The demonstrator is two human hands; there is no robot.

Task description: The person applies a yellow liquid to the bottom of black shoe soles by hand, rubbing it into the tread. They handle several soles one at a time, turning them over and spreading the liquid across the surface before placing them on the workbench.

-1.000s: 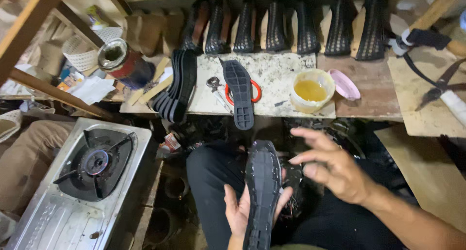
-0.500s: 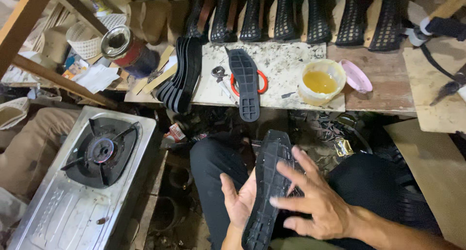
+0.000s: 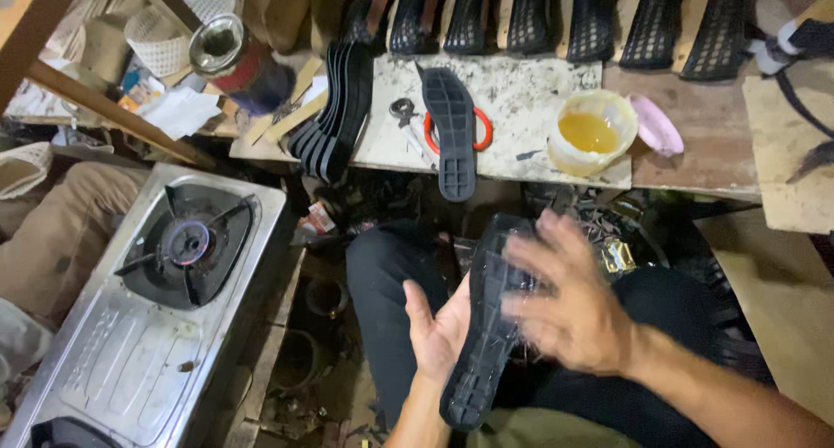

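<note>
My left hand (image 3: 436, 326) cups a black rubber shoe sole (image 3: 482, 344) from underneath, tread side up, over my lap. My right hand (image 3: 569, 300) lies across the upper half of the sole, fingers spread and blurred with motion. Another black sole (image 3: 453, 131) rests on the white worktop (image 3: 521, 92) ahead, its heel hanging over the front edge. A yellow tub of amber glue (image 3: 591, 133) stands to its right.
A stack of black soles (image 3: 334, 113) leans at the worktop's left end. Scissors with red handles (image 3: 417, 126) lie beside the single sole. A row of black woven shoe uppers (image 3: 556, 18) lines the back. A gas stove (image 3: 165, 283) sits at my left, a pink lid (image 3: 656, 125) at right.
My right hand came down from the air onto the sole and now sweeps across its upper part. The view has tilted downward a little.
</note>
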